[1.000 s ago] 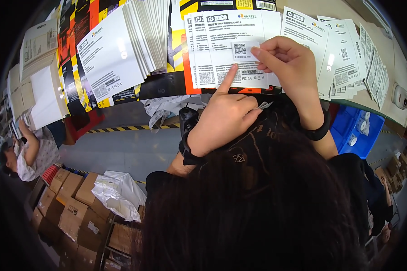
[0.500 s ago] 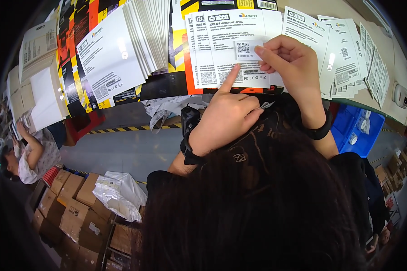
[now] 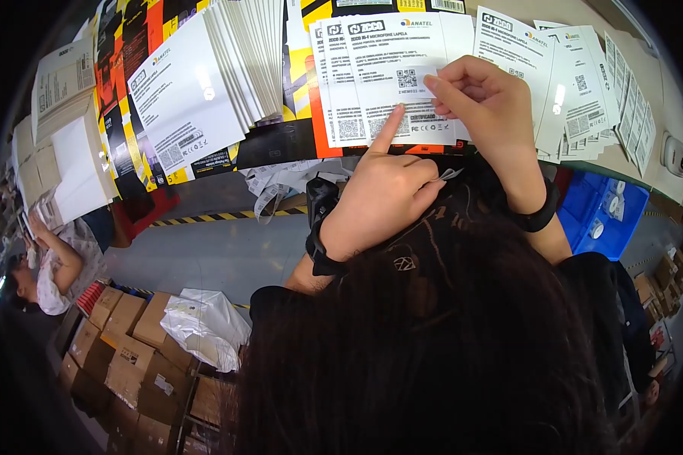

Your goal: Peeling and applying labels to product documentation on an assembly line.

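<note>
And here was the R hand (image 3: 486,98), thumb and fingertips narrowed on the right edge of a small QR label (image 3: 408,80), code face up and most of it clear of the grip, prob. so its edges showed against the white card (image 3: 376,68) below. Label sat over that card's right half, approx. mid-height; touching or just above it, couldn't tell from this angle. L hand (image 3: 387,186) reached over the surface's (image 3: 535,9) near edge: index straight, tip just below the label, prob. as a guide; other fingers curled, w/ thumb pinching a paper scrap (image 3: 451,174). Card overlapped others by the near edge, prob. for easy reach. Left of it, a fanned card stack (image 3: 193,83), spread prob. so singles came apart. Toward the near right corner, more cards (image 3: 508,57), then label sheets (image 3: 631,106).
</note>
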A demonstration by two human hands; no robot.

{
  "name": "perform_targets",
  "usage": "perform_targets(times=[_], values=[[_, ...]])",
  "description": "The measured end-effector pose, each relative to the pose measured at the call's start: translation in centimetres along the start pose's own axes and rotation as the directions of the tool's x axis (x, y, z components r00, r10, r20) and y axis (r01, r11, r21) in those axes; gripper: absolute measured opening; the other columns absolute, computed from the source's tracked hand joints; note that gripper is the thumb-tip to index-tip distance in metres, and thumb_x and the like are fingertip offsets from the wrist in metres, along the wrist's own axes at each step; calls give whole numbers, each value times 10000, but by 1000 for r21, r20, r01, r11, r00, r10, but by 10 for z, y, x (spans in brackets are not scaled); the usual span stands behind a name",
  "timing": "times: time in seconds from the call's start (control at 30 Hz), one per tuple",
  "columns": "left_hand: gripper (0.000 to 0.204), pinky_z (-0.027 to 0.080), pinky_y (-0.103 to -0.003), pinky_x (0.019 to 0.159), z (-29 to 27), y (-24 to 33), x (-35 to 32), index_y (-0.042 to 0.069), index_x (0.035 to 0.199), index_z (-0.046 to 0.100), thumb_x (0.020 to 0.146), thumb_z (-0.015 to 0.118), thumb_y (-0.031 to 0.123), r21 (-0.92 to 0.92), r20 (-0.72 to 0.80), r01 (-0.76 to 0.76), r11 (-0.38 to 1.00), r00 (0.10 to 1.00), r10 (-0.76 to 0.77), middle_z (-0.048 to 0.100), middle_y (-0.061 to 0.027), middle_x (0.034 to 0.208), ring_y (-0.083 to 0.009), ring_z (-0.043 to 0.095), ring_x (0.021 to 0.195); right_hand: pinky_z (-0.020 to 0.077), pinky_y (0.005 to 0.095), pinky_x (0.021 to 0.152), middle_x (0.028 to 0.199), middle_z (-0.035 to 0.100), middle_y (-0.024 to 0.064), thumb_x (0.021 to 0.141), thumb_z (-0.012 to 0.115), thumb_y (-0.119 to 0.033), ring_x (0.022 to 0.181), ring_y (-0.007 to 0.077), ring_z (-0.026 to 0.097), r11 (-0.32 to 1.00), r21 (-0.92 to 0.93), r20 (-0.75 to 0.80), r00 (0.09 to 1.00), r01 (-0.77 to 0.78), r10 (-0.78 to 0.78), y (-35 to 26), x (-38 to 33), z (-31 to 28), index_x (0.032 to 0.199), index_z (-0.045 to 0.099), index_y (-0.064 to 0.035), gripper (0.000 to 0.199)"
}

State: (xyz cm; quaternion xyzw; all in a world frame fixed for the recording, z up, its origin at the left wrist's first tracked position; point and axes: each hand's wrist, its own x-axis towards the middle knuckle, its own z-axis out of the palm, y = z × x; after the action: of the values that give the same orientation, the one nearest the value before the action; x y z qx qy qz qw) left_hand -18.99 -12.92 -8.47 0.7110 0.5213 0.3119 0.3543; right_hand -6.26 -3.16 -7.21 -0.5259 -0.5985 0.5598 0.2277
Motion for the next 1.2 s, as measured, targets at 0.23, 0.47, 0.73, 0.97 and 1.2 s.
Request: perform_targets(times=[0.23, 0.47, 0.73, 0.97, 1.2], values=[[124, 235, -450, 1069, -2, 3, 5, 49, 638, 575, 693, 678, 92, -20, 10, 41, 999, 999, -41, 583, -67, 572, -241, 571, 559, 421, 198, 486, 587, 557, 27, 758, 687, -152, 524, 75, 536, 914, -375, -2, 986, 156, -169, -5, 7, -1, 710, 551, 3, 212], [142, 223, -422, 1078, 4, 11, 5, 45, 599, 541, 711, 613, 93, -14, -19, 67, 998, 998, -68, 539, -87, 531, -254, 551, 553, 356, 265, 415, 488, 464, 39, 696, 739, -301, 429, 143, 461, 696, -669, 4, 937, 263, -350, -6, 4, -3, 609, 450, -41, 398], [135, 207, -438, 1080, -3, 26, 6, 33, 628, 579, 708, 659, 106, 28, 46, 75, 997, 996, -76, 571, -86, 554, -255, 565, 554, 319, 326, 403, 444, 392, 50, 658, 749, -351, 398, 198, 408, 599, -771, -62, 912, 215, -406, -11, -1, -23, 583, 398, -68, 457], [141, 199, -461, 1078, -29, 56, -16, 48, 599, 543, 694, 632, 100, 16, -111, 44, 999, 993, -42, 540, -88, 515, -262, 549, 521, 433, 328, 587, 724, 569, 75, 673, 717, -315, 663, 216, 550, 687, -653, 122, 939, 319, -320, -38, -29, -39, 747, 535, -62, 320], [156, 192, -479, 1074, -37, 73, -34, 51, 609, 546, 699, 650, 124, 191, -15, 104, 976, 995, -103, 531, -74, 501, -257, 552, 511, 239, 436, 1045, 1197, 533, 75, 758, 633, -270, 1181, 256, 433, 412, -472, 509, 623, 779, -594, -44, -63, -9, 1209, 493, -67, 514]])
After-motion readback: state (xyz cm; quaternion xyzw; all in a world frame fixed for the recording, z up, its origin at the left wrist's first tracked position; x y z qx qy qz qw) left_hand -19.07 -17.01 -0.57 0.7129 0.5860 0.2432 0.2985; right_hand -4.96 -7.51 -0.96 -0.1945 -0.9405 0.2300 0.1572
